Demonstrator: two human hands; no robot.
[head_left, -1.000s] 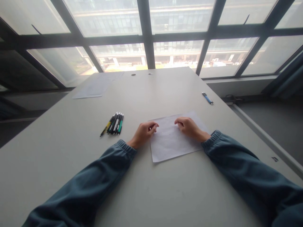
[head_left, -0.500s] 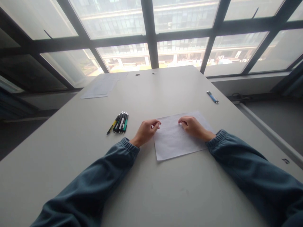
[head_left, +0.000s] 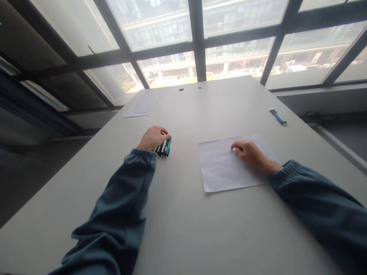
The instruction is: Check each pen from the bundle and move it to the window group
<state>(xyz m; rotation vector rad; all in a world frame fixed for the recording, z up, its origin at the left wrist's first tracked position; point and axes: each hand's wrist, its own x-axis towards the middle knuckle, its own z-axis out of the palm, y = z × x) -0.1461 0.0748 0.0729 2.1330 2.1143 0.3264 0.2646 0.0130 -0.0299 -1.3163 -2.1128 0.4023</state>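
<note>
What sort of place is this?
It looks like an office or study room, though I can't be certain: there's a big white table with a paper sheet and pens on it, and large framed windows facing a building.

Your head-worn camera looks forward and down along the white table, from above and behind your sleeved forearms, reaching the framed windows beyond.
</note>
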